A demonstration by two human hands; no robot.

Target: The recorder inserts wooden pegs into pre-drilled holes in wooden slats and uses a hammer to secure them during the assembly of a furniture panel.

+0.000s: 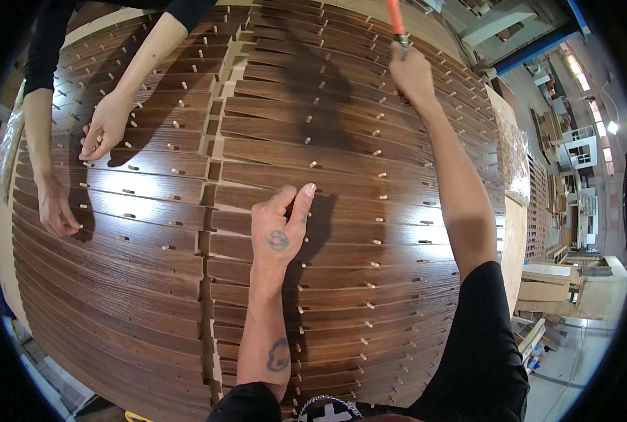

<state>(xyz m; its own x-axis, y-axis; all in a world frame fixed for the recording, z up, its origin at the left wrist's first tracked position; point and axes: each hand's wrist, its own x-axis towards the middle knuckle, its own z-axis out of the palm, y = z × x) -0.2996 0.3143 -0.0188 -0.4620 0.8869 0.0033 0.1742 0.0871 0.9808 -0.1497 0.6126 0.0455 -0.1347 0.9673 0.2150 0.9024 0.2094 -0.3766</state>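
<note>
My left hand [279, 226] is resting on the dark wooden slats [341, 211], fingers pinching a small dowel [312, 164] position. Farther out, my right hand [412, 70] is gripping an orange-handled hammer [396, 21]. A co-worker's hands [106, 126] are touching pegs.

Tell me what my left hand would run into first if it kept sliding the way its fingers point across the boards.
The left hand points up the stacked dark wooden slats. The first thing in line looks like the small pale dowel peg just beyond the fingertips, slightly to their right. Depth is hard to judge.
</note>
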